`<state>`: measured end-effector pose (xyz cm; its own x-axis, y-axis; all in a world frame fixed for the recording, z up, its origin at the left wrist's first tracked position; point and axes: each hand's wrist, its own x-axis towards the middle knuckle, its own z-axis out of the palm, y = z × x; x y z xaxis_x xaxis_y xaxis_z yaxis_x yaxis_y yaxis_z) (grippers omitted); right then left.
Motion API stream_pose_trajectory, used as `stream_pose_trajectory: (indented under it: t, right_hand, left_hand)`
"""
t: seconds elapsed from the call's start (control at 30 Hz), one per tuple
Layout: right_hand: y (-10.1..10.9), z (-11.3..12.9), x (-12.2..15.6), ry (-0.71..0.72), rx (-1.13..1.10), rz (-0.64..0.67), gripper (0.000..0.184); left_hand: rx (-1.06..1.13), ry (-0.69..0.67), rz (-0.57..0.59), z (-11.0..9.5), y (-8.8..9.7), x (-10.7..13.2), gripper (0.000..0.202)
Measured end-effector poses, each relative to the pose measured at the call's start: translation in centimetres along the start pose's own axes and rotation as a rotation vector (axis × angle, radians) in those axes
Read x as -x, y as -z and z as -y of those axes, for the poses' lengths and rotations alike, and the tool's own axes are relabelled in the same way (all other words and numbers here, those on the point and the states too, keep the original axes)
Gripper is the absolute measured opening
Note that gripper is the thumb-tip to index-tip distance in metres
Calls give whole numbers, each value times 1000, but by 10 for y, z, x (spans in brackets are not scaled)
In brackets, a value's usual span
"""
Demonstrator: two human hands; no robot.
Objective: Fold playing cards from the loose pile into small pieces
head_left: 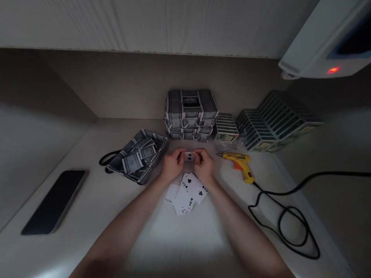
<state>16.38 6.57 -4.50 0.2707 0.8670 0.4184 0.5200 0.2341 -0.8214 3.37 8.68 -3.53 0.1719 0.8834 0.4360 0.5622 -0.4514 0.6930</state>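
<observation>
Between my two hands a playing card [189, 156] with black club marks is held by its side edges. My left hand [174, 163] pinches the left end, and my right hand [203, 163] the right end. Just below my hands, several loose playing cards [194, 187] lie face up and overlapping on the table, a two of clubs on top. To the left sits an open tray [116, 170] made of patterned cards, with several folded card pieces [132, 163] inside. Straight ahead stands a box-like stack [191, 112] built from the same patterned cards.
A yellow glue gun [242, 164] lies right of my hands, its black cord [290, 216] looping across the table. Card boxes [272, 123] are stacked at the back right, a smaller one [226, 129] beside the built stack. A dark phone [55, 202] lies far left. Scissors-like black loops [108, 158] show behind the tray.
</observation>
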Motion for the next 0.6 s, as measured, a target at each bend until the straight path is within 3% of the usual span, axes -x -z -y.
stream_pose_trajectory:
  t: [0.4, 0.6]
  right_hand:
    - [3, 6, 5, 109, -38, 147, 14]
    - [-5, 3, 2, -63, -173, 75, 25]
  left_hand:
    - [135, 138, -37, 6, 4, -6, 18]
    - [265, 196, -106, 10, -1, -7, 18]
